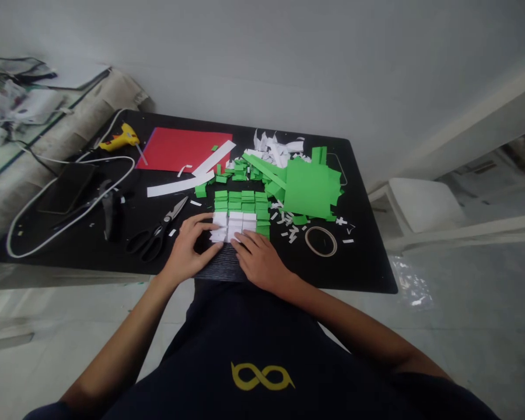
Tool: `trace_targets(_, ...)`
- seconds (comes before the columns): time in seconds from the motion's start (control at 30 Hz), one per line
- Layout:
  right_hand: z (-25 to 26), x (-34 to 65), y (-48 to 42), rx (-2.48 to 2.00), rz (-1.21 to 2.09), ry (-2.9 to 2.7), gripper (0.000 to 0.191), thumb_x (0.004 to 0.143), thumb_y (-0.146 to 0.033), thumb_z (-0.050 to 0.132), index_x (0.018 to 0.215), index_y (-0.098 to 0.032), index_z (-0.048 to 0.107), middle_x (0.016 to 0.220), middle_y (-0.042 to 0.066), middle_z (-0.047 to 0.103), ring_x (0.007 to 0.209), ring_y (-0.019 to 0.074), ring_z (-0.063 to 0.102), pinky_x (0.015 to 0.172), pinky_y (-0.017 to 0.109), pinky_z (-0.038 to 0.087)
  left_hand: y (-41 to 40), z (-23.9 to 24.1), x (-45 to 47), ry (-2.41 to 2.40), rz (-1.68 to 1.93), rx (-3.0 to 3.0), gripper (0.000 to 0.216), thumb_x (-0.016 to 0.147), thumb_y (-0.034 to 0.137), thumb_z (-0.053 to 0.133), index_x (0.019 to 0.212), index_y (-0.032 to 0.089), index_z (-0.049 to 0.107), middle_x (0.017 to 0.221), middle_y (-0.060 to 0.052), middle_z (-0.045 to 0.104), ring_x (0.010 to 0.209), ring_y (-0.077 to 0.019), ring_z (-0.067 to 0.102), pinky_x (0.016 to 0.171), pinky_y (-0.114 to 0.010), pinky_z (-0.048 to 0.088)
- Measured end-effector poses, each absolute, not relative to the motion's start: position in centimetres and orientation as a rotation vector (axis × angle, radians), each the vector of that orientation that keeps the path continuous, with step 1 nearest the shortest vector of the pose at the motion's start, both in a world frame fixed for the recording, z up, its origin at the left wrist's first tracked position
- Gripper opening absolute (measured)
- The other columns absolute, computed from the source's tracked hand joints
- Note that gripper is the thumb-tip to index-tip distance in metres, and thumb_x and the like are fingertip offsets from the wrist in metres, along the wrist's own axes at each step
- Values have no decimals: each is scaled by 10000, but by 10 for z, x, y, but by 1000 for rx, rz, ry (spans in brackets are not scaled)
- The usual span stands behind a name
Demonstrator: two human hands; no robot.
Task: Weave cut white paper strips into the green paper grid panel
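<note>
My left hand and my right hand rest at the near edge of a black table. Both touch a small block of white folded paper pieces, the fingers pressed on its sides. My left fingers curl along the block's left edge. My right fingertips lie flat on its lower right corner. Rows of green folded paper pieces sit just behind the white ones. A pile of green paper sheets lies to the right.
Black scissors lie left of my left hand. A tape ring sits to the right. Farther back are a red sheet, white paper strips, white scraps, a yellow glue gun and a white cable.
</note>
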State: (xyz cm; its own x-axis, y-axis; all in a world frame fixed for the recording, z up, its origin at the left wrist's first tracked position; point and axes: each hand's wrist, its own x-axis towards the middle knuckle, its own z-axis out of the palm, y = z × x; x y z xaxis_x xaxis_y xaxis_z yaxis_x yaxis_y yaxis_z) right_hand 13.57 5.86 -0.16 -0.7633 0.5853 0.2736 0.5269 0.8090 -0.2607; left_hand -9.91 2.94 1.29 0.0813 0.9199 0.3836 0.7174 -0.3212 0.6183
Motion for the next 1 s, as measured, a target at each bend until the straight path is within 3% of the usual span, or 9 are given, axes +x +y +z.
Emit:
trace_targets(0.23,-2,138,55,-839,271,-2633,414,1070,-192,481,1454,-97,604,1510,150,617,1443,317,495,1218,514,450,31,13,-110,1574,1063,2256,76,962,260,680,1021,238,723,1320,-91,687,1240,-272,640,1086,-476,472)
trace_targets(0.57,3,139,50,-832,314,-2567,430,1064,-176,513,1485,-108,567,1506,155,624,1465,299,514,1235,525,458,33,2,-111,1565,1039,2385,99,989,179,640,1022,224,723,1220,-93,737,1132,-257,681,948,-427,513)
trace_targets(0.7,3,151,41,-854,337,-2318,484,1025,-86,523,1503,-160,548,1419,136,686,1405,246,583,1194,484,513,35,2,-111,1529,1043,2358,107,991,167,645,1063,217,705,1158,-79,752,1060,-231,701,914,-387,519)
trace_targets(0.8,7,170,39,-1008,276,-2165,477,987,-42,551,1425,-217,623,1283,108,744,1268,243,673,1137,494,556,35,1,-113,1493,1024,2334,135,995,156,638,1099,218,697,1137,-72,753,1047,-221,705,921,-380,524)
trace_targets(0.9,19,200,48,-1215,203,-2065,403,988,-84,575,1321,-281,690,1234,92,741,1195,268,699,1096,551,567,35,0,-115,1483,985,2311,158,1002,155,620,1120,233,691,1121,-61,757,1037,-216,711,925,-383,533)
trace_targets(1.0,37,237,60,-1470,269,-2078,324,986,-230,634,1298,-291,700,1337,119,677,1308,335,625,1118,631,519,35,1,-116,1504,933,2279,144,998,170,618,1096,245,692,1107,-58,765,1034,-224,722,926,-399,546)
